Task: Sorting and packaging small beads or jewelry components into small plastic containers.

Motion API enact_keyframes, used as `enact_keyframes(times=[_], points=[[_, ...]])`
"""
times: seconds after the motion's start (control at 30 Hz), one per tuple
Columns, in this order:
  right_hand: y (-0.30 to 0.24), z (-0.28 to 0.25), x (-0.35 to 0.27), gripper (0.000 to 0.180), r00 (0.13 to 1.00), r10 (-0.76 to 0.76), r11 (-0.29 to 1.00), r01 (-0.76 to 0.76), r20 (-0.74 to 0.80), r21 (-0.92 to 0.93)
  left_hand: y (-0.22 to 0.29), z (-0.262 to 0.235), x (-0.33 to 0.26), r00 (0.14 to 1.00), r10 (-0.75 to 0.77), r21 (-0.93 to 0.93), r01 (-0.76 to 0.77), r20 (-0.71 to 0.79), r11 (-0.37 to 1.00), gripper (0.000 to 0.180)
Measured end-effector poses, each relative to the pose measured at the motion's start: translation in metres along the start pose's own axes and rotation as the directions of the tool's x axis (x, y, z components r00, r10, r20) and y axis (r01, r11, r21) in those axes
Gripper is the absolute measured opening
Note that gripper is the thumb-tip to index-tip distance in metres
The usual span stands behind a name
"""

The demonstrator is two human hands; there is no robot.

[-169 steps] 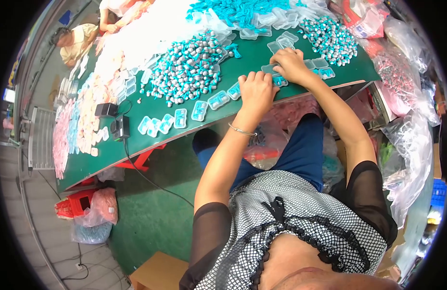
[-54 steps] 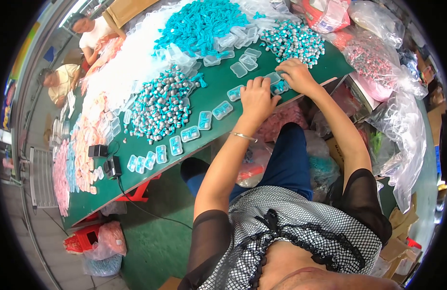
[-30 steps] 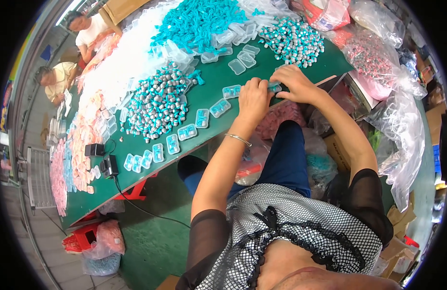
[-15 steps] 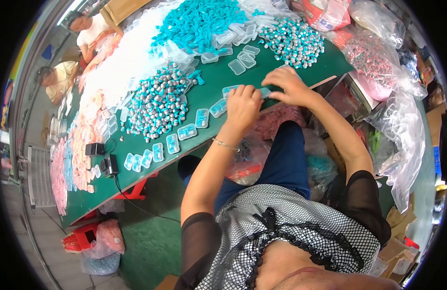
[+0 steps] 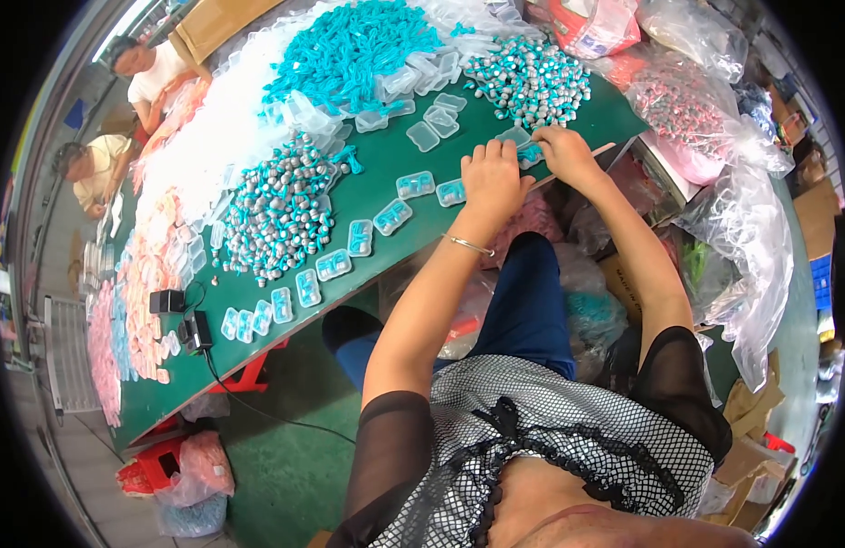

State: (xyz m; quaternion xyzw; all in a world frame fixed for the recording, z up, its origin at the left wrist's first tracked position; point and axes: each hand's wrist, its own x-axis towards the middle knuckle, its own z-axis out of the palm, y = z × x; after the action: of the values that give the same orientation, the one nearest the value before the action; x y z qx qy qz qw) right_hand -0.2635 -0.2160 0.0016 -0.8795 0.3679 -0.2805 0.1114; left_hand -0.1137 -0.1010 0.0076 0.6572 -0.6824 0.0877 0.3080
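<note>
My left hand (image 5: 493,183) is over the near edge of the green table, fingers together and curled down; whatever lies under them is hidden. Just right of it, my right hand (image 5: 566,157) pinches the edge of a small clear plastic case (image 5: 531,156) with teal contents. Close to my left hand's fingers stands a filled clear case (image 5: 451,192). From there a row of similar closed cases (image 5: 392,217), with teal pieces inside, runs left along the table edge. Beyond my hands, several empty clear cases (image 5: 422,137) lie on the tabletop.
Small grey-and-teal pieces form a left heap (image 5: 281,215) and a right heap (image 5: 532,80). A teal heap (image 5: 354,50) lies farther back among clear cases. Black adapters (image 5: 195,331) with a cable sit at left. Plastic bags (image 5: 682,110) crowd the right; two people sit far left.
My left hand has moved right relative to the row, uncovering a filled case. My right hand's fingers have closed down on the case at the table edge. The whole view has shifted slightly.
</note>
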Motion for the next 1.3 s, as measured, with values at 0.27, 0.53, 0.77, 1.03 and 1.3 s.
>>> enact_keyframes(times=[0.27, 0.53, 0.77, 1.03, 1.3], points=[[-0.02, 0.001, 0.001, 0.017, 0.999, -0.027, 0.996, 0.024, 0.031, 0.082, -0.018, 0.0, -0.001, 0.992, -0.011, -0.01, 0.012, 0.129, 1.0, 0.04], [-0.025, 0.012, 0.019, 0.024, 0.99, -0.044, 0.997, 0.035, 0.132, 0.07, -0.025, -0.006, -0.009, 0.997, 0.012, -0.035, -0.01, 0.074, 0.999, 0.036], [-0.025, -0.004, -0.013, 0.019, 0.963, -0.255, 0.936, 0.268, -0.087, 0.229, -0.027, -0.02, -0.012, 1.0, -0.005, -0.169, 0.001, -0.025, 0.986, 0.035], [-0.029, 0.006, -0.03, 0.028, 0.924, -0.355, 0.92, 0.372, -0.145, 0.121, -0.037, -0.018, -0.014, 0.98, 0.176, -0.209, -0.191, -0.089, 0.959, 0.017], [-0.024, 0.017, -0.034, 0.03, 0.919, -0.357, 0.913, 0.381, -0.167, 0.146, -0.04, -0.016, -0.017, 0.968, 0.232, -0.086, -0.24, -0.095, 0.967, 0.018]])
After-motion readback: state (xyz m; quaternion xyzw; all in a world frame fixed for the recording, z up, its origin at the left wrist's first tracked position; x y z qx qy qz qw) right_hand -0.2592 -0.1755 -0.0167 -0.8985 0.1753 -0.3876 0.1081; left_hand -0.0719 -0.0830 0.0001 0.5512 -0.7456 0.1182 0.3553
